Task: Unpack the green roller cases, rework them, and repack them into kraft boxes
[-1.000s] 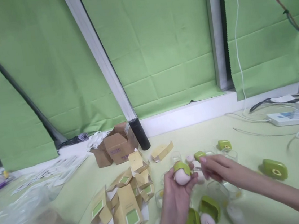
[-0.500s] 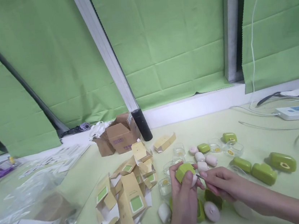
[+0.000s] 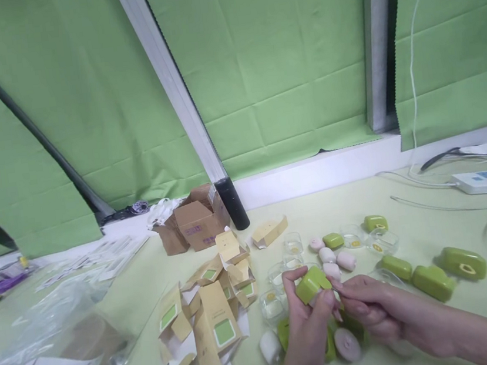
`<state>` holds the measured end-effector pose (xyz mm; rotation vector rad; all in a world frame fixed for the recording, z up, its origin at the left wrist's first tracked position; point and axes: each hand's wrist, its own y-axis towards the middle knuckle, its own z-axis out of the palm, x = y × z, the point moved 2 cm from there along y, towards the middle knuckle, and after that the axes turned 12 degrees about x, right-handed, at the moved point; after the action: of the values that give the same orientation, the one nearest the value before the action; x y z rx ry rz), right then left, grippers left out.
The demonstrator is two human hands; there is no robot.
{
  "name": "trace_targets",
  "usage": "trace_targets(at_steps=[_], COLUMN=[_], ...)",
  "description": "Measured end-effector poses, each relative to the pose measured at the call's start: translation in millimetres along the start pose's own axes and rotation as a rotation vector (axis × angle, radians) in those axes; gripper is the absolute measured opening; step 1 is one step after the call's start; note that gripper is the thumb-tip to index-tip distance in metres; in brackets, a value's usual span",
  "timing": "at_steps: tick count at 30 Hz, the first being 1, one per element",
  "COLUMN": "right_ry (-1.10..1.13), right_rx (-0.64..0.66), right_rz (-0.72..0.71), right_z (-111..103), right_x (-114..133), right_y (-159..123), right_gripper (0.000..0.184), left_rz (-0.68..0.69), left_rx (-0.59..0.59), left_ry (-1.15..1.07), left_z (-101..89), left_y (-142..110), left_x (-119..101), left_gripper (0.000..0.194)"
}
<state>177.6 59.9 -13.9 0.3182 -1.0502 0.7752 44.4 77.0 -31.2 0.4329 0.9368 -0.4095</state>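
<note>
My left hand is wrapped around a small glossy green plastic case, with the thumb pressed near its lower edge. A bit of white shows under the case beside the thumb. My right hand is closed at the right side of the case, pinching a thin dark tool against its edge; most of the tool is hidden by the fingers. Below my hands lie a white rounded piece, a pale pink round piece and more green parts, partly covered by the hands.
Green cases and clear plastic cups lie around, with pale rounded pieces among them. Opened small cartons are heaped to the left. Behind stand a brown cardboard box, a black cylinder and a power strip.
The green case has turned in my left hand and shifted slightly right. My right hand has moved in closer, hiding more of the thin dark tool.
</note>
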Motion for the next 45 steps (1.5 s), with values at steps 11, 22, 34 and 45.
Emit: trace_targets(at_steps=[11, 22, 34, 45], right_ry=[-0.089, -0.94, -1.291, -0.971], right_rx=[-0.129, -0.437, -0.72, -0.219], right_rz=[0.056, -0.169, 0.072, -0.129], right_z=[-0.6, -27.7, -101.9, -21.9], right_x=[2.9, 29.7, 59.8, 43.8], right_y=[0.2, 4.2, -18.8, -3.0], right_gripper=[0.053, 0.041, 0.026, 0.035], left_rz=[0.026, -0.155, -0.071, -0.073], left_rx=[0.045, 0.13, 0.025, 0.049], left_ry=[0.117, 0.444, 1.019, 0.251], left_z=[2.4, -1.8, -5.4, 5.8], left_y=[-4.3, 0.2, 5.8, 13.5], left_x=[-12.2, 7.0, -9.5, -6.0], left_gripper=[0.072, 0.095, 0.034, 0.056])
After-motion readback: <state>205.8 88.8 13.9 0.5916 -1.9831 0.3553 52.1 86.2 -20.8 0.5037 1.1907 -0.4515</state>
